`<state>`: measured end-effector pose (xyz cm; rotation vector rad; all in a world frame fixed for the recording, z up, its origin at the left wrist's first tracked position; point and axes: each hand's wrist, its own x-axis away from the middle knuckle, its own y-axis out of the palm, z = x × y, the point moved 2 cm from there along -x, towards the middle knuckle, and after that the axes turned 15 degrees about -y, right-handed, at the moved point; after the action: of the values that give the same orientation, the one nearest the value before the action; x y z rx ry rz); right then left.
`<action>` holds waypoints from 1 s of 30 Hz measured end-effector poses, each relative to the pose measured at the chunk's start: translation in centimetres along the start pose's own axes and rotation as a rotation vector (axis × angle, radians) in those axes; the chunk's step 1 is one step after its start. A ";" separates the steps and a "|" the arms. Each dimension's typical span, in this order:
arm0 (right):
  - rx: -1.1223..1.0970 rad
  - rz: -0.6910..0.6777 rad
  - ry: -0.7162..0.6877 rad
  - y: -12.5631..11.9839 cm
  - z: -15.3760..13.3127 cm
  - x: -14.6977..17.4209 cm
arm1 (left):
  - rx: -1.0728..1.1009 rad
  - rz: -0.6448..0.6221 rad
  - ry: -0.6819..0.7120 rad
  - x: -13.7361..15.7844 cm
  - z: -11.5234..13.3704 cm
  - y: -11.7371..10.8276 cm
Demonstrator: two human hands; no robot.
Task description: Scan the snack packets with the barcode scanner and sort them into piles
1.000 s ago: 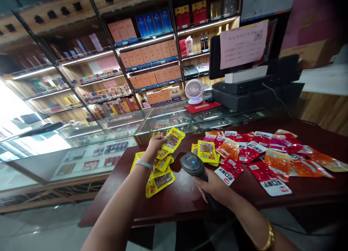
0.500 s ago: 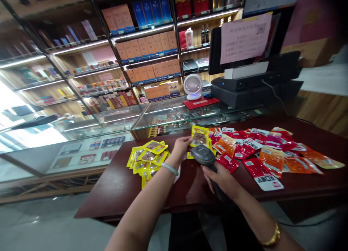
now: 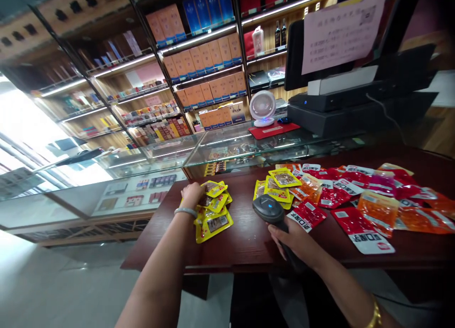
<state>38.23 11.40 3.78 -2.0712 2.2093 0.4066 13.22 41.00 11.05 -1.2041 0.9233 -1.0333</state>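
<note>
My left hand is at the left edge of a pile of yellow snack packets. Its fingers are closed at the edge of an upper packet, and the fingertips are partly hidden. My right hand grips a black handheld barcode scanner by its handle, the head tilted up over the dark wooden table. Just beyond the scanner head lies a second, smaller stack of yellow snack packets.
Red and orange snack packets spread over the table's right side. Behind stands a glass display counter with a small white fan and a monitor bearing a pink paper sign. Boxed goods fill the shelves.
My left hand has let go of a yellow packet at the right stack and moved left to the other pile. The scanner stays in my right hand. The view has shifted slightly.
</note>
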 end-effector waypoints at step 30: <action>-0.082 0.096 -0.023 -2.1 -1.4 -0.1 | 0.771 -0.374 0.573 13.6 12.9 2.9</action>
<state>40.51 11.01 4.85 -1.9942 2.3227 0.5350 29.63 31.71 9.69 -0.4253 0.6105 -1.8798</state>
